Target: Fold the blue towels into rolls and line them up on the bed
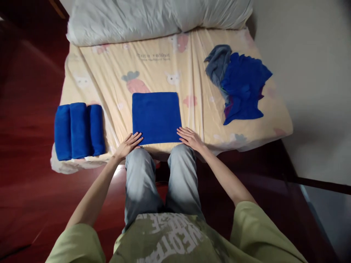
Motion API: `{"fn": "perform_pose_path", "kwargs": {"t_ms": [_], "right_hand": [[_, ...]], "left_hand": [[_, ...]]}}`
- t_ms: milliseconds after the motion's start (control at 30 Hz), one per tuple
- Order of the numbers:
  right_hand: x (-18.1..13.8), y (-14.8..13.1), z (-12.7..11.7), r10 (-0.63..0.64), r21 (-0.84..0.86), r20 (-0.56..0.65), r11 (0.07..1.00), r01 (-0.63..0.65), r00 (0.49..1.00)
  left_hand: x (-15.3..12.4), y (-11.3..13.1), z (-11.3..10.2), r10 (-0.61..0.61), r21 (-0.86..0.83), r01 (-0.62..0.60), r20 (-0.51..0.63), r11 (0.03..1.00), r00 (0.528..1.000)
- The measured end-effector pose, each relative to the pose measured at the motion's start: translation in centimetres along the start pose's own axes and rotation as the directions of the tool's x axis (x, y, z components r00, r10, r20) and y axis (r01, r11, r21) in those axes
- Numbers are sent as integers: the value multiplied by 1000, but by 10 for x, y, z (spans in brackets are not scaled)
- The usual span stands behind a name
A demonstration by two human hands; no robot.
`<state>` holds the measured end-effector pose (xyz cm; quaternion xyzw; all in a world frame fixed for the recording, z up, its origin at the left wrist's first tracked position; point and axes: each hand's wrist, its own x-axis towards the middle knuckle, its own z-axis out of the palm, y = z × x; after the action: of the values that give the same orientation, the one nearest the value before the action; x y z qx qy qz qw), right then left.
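A blue cloth [157, 116] lies spread flat and nearly square on the bed, close to its front edge. My left hand [128, 145] rests at the cloth's near left corner, fingers stretched out over it. At the near right corner lies my right hand [191, 138], its fingers also straight and touching the cloth's edge. Neither hand grips anything. Three rolled blue cloths [80, 130] sit side by side to the left. On the right is a loose heap of blue cloths [245, 87], with a grey cloth [218, 65] partly beside and under it.
The bed [161, 80] has a pale yellow sheet printed with carrots and animals. A bundled grey-white quilt [153, 20] lies across its far end. A pale wall [307, 73] stands to the right. Dark red floor [30, 146] surrounds the left side. My knees [182, 160] touch near the front edge.
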<state>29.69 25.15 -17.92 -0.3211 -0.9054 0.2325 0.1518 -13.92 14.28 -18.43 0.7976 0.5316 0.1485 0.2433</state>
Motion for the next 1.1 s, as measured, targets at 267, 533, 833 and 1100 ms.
{"fn": "perform_pose_path", "kwargs": {"t_ms": [267,533,833,1100], "right_hand": [[-21,-1,2,-21,28,-15,999,21,1000],[-9,9,19,-38,66,2,997,37,999],[-18,21,37,-109,34,-165,993,116,980],[-20,24,42,-184,-28,-254,983,183,950]], "left_hand": [[-12,14,5,-81,-82,72,-109,994,991],[-20,3,14,-49,-163,22,-165,986,985],[-15,-1,21,-25,-145,-17,-280,989,960],[-17,-4,27,39,-93,-78,-366,993,930]]}}
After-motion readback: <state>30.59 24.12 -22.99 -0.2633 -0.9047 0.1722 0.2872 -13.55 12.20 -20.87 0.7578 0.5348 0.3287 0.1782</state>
